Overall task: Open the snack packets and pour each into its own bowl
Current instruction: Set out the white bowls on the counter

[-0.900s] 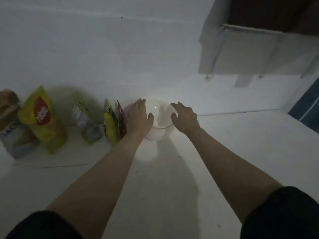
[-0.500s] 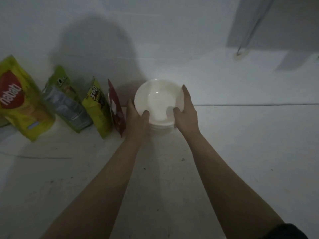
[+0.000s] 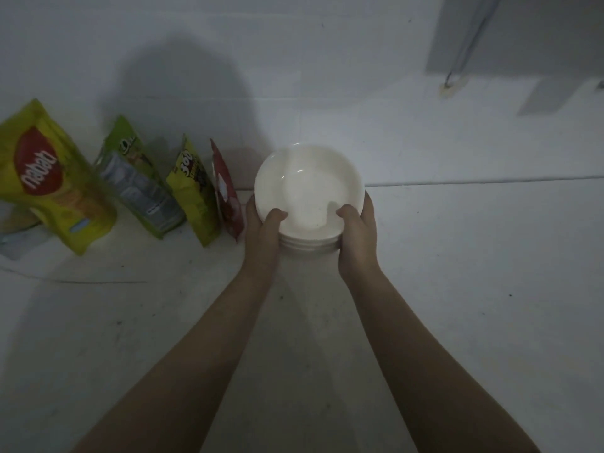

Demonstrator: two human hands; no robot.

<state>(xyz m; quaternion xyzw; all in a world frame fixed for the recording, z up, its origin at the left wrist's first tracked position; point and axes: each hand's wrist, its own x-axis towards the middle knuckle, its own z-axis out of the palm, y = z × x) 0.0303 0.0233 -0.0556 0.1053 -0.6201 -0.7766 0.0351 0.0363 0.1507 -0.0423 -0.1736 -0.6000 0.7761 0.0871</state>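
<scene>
While you held the stack of white bowls (image 3: 309, 191) at the centre of the table (image 3: 474, 289), close to the wall, both thumbs were hooked over the top bowl's near rim and the rest of your fingers (image 3: 277, 214) were wrapped down the sides, clamped on the stack. Your left hand (image 3: 261, 237) gripped at about 8 o'clock on the rim and your right hand (image 3: 358, 237) at about 4 o'clock. Whether the stack was resting on the table or just lifted, I could not tell.

The step in hand looked like fetching the bowls so they could be set out singly. To do it well, you needed to keep the stack level, squeeze evenly from both sides so the lower bowls did not slip out, and draw it toward 6 o'clock, where the table was bare, before separating them.

At 9 o'clock of the bowls, the red packet (image 3: 227, 197) stood just beside your left hand, near enough to be knocked over. Further out at 9 o'clock leaned the yellow-green packet (image 3: 192, 191), then the green packet (image 3: 140, 181), then the big yellow packet (image 3: 49, 181) at the frame's edge. All appeared sealed. The light was dim, so finer print was unreadable.
</scene>
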